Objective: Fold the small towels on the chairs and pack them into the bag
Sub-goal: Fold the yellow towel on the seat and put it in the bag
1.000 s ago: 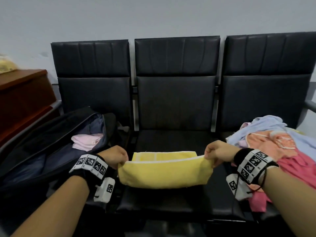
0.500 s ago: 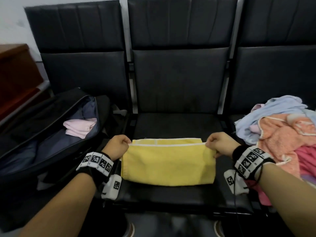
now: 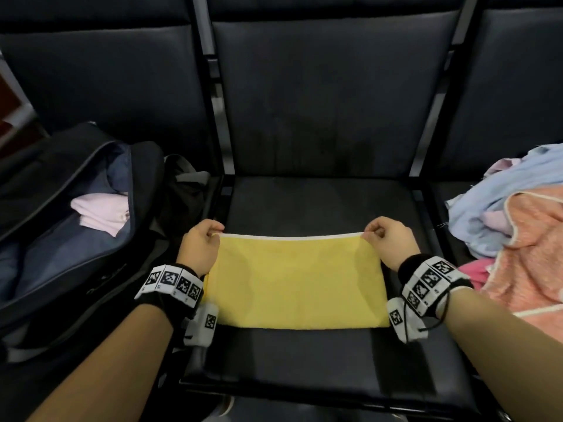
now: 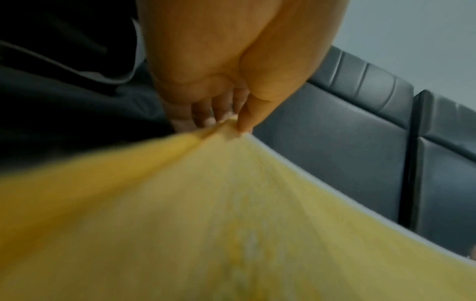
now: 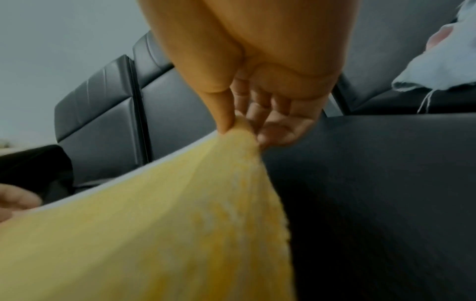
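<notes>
A yellow towel (image 3: 294, 280) with a white hem lies folded in half on the middle chair seat (image 3: 320, 202). My left hand (image 3: 201, 243) pinches its far left corner, and my right hand (image 3: 387, 239) pinches its far right corner. In the left wrist view my left hand (image 4: 231, 122) has thumb and fingers closed on the yellow towel (image 4: 231, 224). In the right wrist view my right hand (image 5: 239, 124) pinches the yellow towel (image 5: 167, 234) the same way. An open dark bag (image 3: 61, 245) on the left seat holds a folded pink towel (image 3: 100, 210).
A heap of unfolded towels (image 3: 524, 239), light blue, orange and pink, covers the right seat. The black backrests (image 3: 329, 86) stand behind the seats. A brown wooden piece (image 3: 9, 95) shows at the far left edge.
Both hands carried the top hem forward and down until the upper layer covers the lower one. The towel, earlier sagging in the air, now lies flat on the seat.
</notes>
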### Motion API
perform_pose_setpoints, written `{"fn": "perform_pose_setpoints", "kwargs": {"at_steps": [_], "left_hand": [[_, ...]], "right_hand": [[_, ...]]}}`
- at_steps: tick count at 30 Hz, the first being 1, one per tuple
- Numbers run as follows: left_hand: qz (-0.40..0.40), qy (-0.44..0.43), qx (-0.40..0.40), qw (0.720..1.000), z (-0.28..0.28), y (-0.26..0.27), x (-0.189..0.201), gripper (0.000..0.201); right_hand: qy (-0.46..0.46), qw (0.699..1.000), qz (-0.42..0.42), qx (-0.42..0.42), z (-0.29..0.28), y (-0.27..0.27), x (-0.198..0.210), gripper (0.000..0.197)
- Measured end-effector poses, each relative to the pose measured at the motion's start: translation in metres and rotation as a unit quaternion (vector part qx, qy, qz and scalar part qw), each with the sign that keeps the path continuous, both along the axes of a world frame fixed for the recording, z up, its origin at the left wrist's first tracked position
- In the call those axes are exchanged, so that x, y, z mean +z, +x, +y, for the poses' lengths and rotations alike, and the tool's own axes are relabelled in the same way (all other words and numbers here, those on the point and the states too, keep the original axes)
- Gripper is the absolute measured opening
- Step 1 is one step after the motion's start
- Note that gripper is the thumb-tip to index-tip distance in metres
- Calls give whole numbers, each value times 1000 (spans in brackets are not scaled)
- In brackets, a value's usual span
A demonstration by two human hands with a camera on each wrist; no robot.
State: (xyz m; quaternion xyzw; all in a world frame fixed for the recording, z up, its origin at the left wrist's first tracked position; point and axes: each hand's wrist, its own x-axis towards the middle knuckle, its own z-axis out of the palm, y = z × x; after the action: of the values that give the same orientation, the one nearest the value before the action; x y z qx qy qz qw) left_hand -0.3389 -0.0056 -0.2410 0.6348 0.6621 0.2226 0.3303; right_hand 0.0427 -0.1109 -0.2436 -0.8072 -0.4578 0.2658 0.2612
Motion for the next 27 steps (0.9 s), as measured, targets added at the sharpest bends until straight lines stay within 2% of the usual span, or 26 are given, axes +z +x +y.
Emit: {"fn": "perform_pose_setpoints", "kwargs": {"at_steps": [1,4,9,12,14,19,25,27], "left_hand": [[9,-12,1,1000,1,1,-5,25],[60,-57,-2,997,-7,-1,-16,43],[82,-75,-17,994,-33,-9,-20,23],[75,-77,-24,994,-48,-11,-19,15],[70,-81,-12,994,-54,-11,-17,17],[113,-82,-21,990,-63,1,-14,30],[164,-47,-35,985,-70,28,-6,37],[134,-13,-40,990,-69,39,2,32]], "right_hand": [[-14,1000,-6,4,1,1,-4,6],[-61,998,-25,5,-5,0,-15,30],[-129,991,-40,10,-21,-7,-10,32],[-136,990,21,-6,-30,-12,-7,34],[-144,988,60,0,-36,-14,-7,31],[-89,987,130,-26,-49,-12,0,21],[-13,988,145,-44,-43,-2,30,22],[8,983,181,-35,-35,-13,46,17]]}}
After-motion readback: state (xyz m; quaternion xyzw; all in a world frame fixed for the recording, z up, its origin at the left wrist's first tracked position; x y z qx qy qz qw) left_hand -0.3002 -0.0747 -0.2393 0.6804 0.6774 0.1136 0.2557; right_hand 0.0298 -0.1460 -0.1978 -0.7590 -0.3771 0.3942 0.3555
